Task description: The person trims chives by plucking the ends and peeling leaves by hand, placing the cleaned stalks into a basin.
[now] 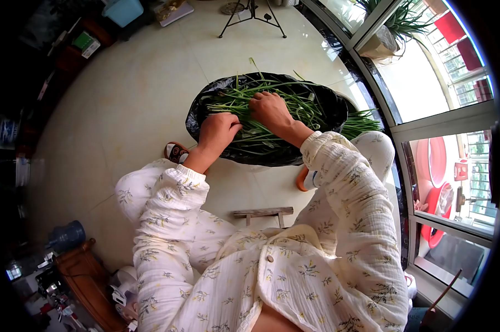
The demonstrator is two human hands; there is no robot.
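A black plastic bag (197, 110) lies spread wide on the floor between my feet, filled with long thin green chives (310, 110). My left hand (219, 130) is closed above the bag's near left part, thumb pressed to the bent fingers; what it pinches is hidden. Just right of it and farther in, my right hand (271, 112) curls its fingers down onto the chives and grips some, though its fingertips are hidden among the stalks. More chives (361, 124) lie outside the bag at its right side, by my knee.
A low wooden stool (263, 212) stands under me. Beyond the bag is a black tripod stand (253, 19). Glass doors with a metal frame (443, 120) run along the right. A wooden cabinet (87, 282) and a blue water jug (67, 237) are at the lower left.
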